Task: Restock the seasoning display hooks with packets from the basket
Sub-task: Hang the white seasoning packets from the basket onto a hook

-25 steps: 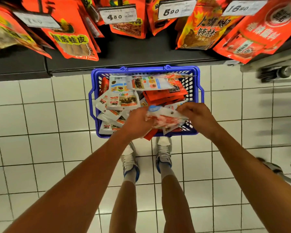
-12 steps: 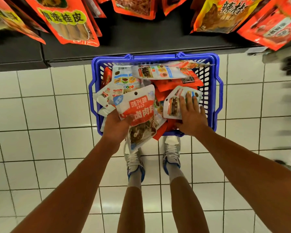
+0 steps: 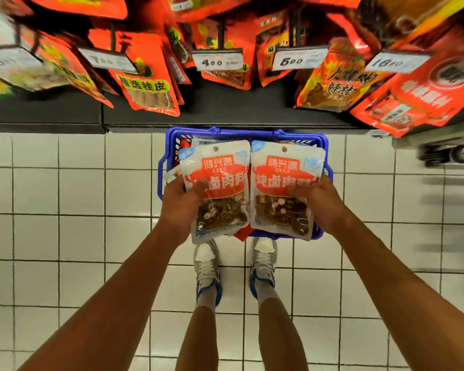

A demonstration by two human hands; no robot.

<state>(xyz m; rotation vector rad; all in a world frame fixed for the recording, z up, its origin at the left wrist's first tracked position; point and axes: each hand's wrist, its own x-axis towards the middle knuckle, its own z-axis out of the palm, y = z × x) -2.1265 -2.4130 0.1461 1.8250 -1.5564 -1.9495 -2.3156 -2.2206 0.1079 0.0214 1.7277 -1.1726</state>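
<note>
Seasoning packets, two, side by side above blue basket (image 3: 163, 167): left hand (image 3: 178, 207) gripping left packet (image 3: 217, 188); right hand (image 3: 322, 204) gripping right packet (image 3: 285, 183), fingers curling round edges.

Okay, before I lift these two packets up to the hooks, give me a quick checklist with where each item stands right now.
1. Left hand has a grip on the left packet: ok, thumb across its front.
2. Right hand has a grip on the right packet: ok.
3. Both packets upright, labels facing you: ok.
4. Hang holes at the top of each packet open: ok, both visible and uncovered.
5. Packets lifted out of the blue basket: ok, held above it.
6. A free hook carrying this same product: cannot tell; the hanging red packets look different and the hooks are blurred.
</note>
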